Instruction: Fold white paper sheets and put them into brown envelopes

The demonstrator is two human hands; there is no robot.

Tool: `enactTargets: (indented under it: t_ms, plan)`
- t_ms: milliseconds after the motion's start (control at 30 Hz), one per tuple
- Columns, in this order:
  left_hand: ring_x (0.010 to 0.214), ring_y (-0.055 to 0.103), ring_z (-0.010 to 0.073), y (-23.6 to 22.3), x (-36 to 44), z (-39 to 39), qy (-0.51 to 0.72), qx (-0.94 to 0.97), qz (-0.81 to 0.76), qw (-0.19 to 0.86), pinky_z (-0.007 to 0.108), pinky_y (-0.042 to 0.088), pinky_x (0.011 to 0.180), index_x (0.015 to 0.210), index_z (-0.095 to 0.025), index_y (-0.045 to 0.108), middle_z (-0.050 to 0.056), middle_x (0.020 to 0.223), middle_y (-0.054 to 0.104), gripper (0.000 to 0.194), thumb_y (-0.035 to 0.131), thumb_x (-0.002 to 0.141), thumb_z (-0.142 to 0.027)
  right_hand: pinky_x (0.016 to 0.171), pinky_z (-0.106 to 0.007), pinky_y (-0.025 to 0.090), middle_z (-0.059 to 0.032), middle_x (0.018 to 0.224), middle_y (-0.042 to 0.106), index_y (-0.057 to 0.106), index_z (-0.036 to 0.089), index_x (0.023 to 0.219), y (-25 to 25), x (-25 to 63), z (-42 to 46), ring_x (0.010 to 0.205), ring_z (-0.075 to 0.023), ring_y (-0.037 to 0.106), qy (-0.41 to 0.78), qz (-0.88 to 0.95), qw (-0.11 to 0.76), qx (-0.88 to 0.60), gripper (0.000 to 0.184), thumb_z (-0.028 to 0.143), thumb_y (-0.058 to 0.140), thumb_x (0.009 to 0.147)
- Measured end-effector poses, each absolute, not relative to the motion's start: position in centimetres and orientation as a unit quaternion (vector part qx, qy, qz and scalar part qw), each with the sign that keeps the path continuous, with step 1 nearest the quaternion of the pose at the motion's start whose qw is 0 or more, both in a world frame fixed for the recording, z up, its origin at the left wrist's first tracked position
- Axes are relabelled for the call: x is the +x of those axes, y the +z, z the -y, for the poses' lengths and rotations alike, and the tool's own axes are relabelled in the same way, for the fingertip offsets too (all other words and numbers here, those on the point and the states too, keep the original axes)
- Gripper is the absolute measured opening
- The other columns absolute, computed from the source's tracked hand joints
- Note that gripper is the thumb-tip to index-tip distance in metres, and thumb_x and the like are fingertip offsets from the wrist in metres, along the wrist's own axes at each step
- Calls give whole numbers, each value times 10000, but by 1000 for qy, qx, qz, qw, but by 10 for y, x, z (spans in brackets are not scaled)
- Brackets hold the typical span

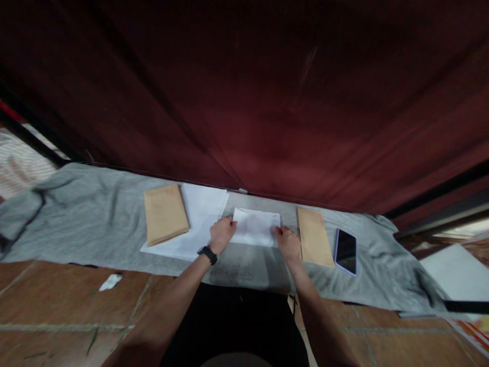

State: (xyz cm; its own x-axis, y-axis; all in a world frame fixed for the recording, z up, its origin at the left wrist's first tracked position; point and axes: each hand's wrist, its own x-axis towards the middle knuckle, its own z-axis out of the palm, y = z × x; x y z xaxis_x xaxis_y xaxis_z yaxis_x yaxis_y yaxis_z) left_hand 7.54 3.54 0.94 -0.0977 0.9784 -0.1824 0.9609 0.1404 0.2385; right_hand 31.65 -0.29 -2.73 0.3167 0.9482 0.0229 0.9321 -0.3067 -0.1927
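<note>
A folded sheet of white paper [255,228] lies in the middle of the grey cloth, directly in front of me. My left hand [222,233] pinches its left edge, and a dark watch [208,254] sits on that wrist. At the opposite edge, my right hand [288,242] grips the paper with closed fingers. Larger white sheets [204,206] spread out left of my left hand. A stack of brown envelopes [165,214] partly covers them. Just right of my right hand lies another brown envelope pile [314,236].
A phone [346,251] with a pale purple edge lies at the right on the grey cloth [103,214]. Behind the surface rises a dark red panel [244,102]. Below is a tiled floor [69,300] with a white scrap [110,282]. A white board-like thing [458,272] stands far right.
</note>
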Motion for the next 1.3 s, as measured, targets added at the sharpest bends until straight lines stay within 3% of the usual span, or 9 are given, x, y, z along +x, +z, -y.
enactTargets:
  t_ms: [400, 567, 733, 900, 1033, 1133, 1300]
  plan:
    - [999, 711, 270, -5, 79, -48, 40, 654, -746, 120, 339, 507, 813, 1103, -200, 690, 139, 1036, 750, 370, 430, 1002, -442, 878, -420, 499, -236, 1035, 723, 680, 110, 1081, -42, 315, -10, 970, -301, 713, -8, 593, 115, -797, 356, 382, 460, 1021]
    - [998, 714, 288, -11, 81, -46, 49, 659, -743, 105, 358, 511, 812, 1167, -178, 660, 161, 1030, 743, 396, 401, 1018, -438, 895, -442, 476, -215, 1011, 709, 641, 141, 1111, -51, 314, -9, 967, -295, 684, -51, 598, 161, -784, 337, 390, 432, 1026]
    - [973, 724, 289, -11, 83, -39, 56, 675, -729, 100, 357, 513, 803, 1218, -142, 613, 173, 974, 739, 406, 359, 1040, -404, 885, -452, 456, -222, 1003, 681, 631, 126, 1072, -52, 312, -6, 965, -315, 661, -51, 599, 158, -783, 389, 394, 350, 1043]
    - [990, 715, 272, -11, 85, -31, 69, 689, -717, 81, 339, 510, 816, 1233, -130, 568, 158, 954, 731, 377, 339, 1050, -367, 903, -435, 442, -209, 1041, 660, 623, 128, 1121, -44, 311, -4, 1007, -314, 632, -46, 593, 166, -786, 342, 363, 394, 1027]
    - [1012, 700, 269, -13, 87, -29, 73, 696, -712, 63, 335, 502, 833, 1242, -129, 549, 159, 997, 720, 364, 342, 1049, -359, 956, -458, 432, -238, 1260, 613, 555, 112, 1309, -37, 301, -2, 1164, -338, 566, -74, 607, 223, -759, 397, 334, 416, 1010]
    - [1012, 694, 269, -14, 88, -29, 72, 700, -708, 59, 335, 496, 838, 1247, -127, 534, 157, 1005, 715, 360, 338, 1052, -359, 1068, -481, 379, -205, 1494, 487, 445, 126, 1461, -39, 278, -2, 1356, -323, 444, -37, 670, 256, -695, 481, 321, 376, 1027]
    - [998, 696, 269, -16, 87, -30, 69, 701, -708, 57, 338, 495, 832, 1243, -126, 519, 153, 1002, 713, 357, 320, 1057, -356, 1191, -469, 270, -132, 1588, 410, 412, 156, 1523, -54, 235, -3, 1471, -273, 348, 22, 749, 229, -622, 511, 326, 349, 1046]
